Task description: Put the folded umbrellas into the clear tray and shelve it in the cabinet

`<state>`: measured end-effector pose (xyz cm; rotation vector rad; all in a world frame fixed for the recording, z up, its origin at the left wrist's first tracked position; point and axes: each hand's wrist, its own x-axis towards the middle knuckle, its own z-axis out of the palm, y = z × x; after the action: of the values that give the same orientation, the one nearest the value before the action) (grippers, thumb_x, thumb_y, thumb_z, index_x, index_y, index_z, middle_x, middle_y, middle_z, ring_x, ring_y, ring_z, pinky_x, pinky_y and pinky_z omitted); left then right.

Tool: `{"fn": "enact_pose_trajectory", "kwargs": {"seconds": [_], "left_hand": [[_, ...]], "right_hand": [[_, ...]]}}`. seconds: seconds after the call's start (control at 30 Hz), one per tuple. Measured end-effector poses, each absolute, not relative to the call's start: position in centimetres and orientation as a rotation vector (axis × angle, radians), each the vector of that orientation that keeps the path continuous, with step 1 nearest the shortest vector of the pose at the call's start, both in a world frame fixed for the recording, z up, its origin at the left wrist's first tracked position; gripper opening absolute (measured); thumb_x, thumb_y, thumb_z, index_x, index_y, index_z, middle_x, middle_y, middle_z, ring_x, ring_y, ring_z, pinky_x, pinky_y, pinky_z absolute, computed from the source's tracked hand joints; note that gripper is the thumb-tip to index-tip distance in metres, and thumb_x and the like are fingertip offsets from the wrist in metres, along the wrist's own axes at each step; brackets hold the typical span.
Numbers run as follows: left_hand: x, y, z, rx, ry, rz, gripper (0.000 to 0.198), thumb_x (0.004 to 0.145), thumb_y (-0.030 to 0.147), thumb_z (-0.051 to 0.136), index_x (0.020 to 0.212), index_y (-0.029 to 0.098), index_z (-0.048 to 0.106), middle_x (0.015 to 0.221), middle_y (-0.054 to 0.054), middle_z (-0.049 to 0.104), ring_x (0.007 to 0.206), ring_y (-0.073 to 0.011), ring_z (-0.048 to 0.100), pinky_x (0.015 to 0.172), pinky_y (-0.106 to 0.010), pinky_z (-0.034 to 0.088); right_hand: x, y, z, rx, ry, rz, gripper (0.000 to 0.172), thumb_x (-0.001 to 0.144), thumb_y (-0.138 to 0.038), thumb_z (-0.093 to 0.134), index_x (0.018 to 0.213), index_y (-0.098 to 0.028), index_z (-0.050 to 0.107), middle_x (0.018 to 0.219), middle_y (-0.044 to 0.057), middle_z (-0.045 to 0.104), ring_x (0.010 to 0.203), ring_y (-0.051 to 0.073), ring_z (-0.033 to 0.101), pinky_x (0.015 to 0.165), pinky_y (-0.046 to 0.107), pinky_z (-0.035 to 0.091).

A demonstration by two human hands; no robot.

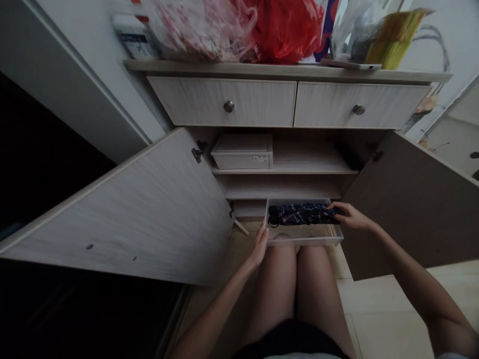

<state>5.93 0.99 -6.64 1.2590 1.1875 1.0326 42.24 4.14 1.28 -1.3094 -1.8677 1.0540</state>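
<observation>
So I'm sitting right in front of a low shoe cabinet (pixel 284 70) with both its doors swung wide, knees up close to the bottom of it. Down at the bottom sits a clear plastic tray (pixel 304 241), pulled partway out, and inside it lies a folded dark umbrella (pixel 303 214) with a thin plaid pattern, running along the tray's length.

My right hand (pixel 350 216) reaches in from the right, fingers stretched out over the far end of the umbrella near the tray's right rim. My left hand (pixel 259 246) is at the tray's front left corner, fingers open and up against the plastic. Neither one looks like a clear tight grip, honestly, so I can't tell how firmly either is holding on.

Above the tray there's a shelf with a white lidded box (pixel 242 152) on it, and a bare shelf (pixel 280 189) below that. Two drawers with round metal knobs, a left drawer (pixel 224 102) and a right drawer (pixel 359 105), run across the top. On the cabinet top there's a red plastic bag (pixel 286 30) next to a pink patterned bag (pixel 202 30), plus a phone (pixel 352 64) lying at the edge. Pale tile floor (pixel 385 319) on the right.
</observation>
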Motion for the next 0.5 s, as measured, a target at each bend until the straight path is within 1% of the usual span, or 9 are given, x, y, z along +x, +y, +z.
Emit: {"fn": "enact_pose_trajectory", "kwargs": {"seconds": [0.13, 0.2, 0.27, 0.33, 0.43, 0.5], "left_hand": [[5.9, 1.0, -6.6, 1.228, 1.180, 1.032, 0.086, 0.086, 0.074, 0.049, 0.153, 0.020, 0.040, 0.166, -0.007, 0.021, 0.154, -0.0285, 0.015, 0.125, -0.043, 0.019], [5.9, 0.9, -6.6, 1.228, 1.175, 1.039, 0.087, 0.085, 0.075, 0.049, 0.153, 0.022, 0.040, 0.166, -0.006, 0.021, 0.154, -0.0297, 0.018, 0.124, -0.044, 0.025], [5.9, 0.9, -6.5, 1.220, 1.173, 1.037, 0.089, 0.084, 0.078, 0.048, 0.154, 0.023, 0.039, 0.166, -0.005, 0.020, 0.152, -0.0321, 0.022, 0.120, -0.046, 0.033], [5.9, 0.8, -6.4, 1.198, 1.183, 1.016, 0.091, 0.083, 0.079, 0.048, 0.155, 0.025, 0.036, 0.166, -0.005, 0.019, 0.147, -0.0343, 0.034, 0.116, -0.047, 0.038], [5.8, 0.7, -6.3, 1.187, 1.209, 0.979, 0.093, 0.082, 0.081, 0.047, 0.156, 0.027, 0.034, 0.167, -0.006, 0.018, 0.134, -0.0343, 0.052, 0.117, -0.048, 0.037], [5.8, 0.7, -6.3, 1.196, 1.214, 0.982, 0.095, 0.080, 0.083, 0.047, 0.156, 0.026, 0.035, 0.167, -0.007, 0.018, 0.129, -0.0345, 0.057, 0.117, -0.049, 0.036]], "right_hand": [[41.8, 4.6, 1.0, -1.350, -2.008, 0.945, 0.029, 0.074, -0.033, 0.066, 0.099, -0.019, 0.069, 0.076, 0.001, 0.066, 0.065, 0.016, 0.059, 0.063, 0.026, 0.049], [41.6, 4.8, 1.0, -1.345, -2.072, 0.890, 0.028, 0.073, -0.027, 0.064, 0.100, -0.019, 0.068, 0.080, 0.001, 0.069, 0.066, 0.017, 0.061, 0.065, 0.027, 0.050], [41.5, 5.0, 1.0, -1.327, -2.143, 0.820, 0.029, 0.073, -0.020, 0.061, 0.101, -0.020, 0.068, 0.093, 0.004, 0.072, 0.076, 0.019, 0.065, 0.072, 0.028, 0.051], [41.4, 5.2, 1.0, -1.341, -2.236, 0.723, 0.034, 0.071, -0.014, 0.057, 0.103, -0.021, 0.068, 0.104, 0.006, 0.073, 0.089, 0.021, 0.067, 0.080, 0.030, 0.051], [40.9, 5.3, 0.9, -1.432, -2.420, 0.480, 0.038, 0.068, -0.010, 0.058, 0.102, -0.021, 0.069, 0.104, 0.007, 0.072, 0.098, 0.024, 0.065, 0.088, 0.034, 0.048], [40.5, 5.1, 0.9, -1.496, -2.532, 0.295, 0.036, 0.067, -0.010, 0.061, 0.100, -0.021, 0.070, 0.102, 0.008, 0.071, 0.103, 0.027, 0.062, 0.091, 0.038, 0.046]]}}
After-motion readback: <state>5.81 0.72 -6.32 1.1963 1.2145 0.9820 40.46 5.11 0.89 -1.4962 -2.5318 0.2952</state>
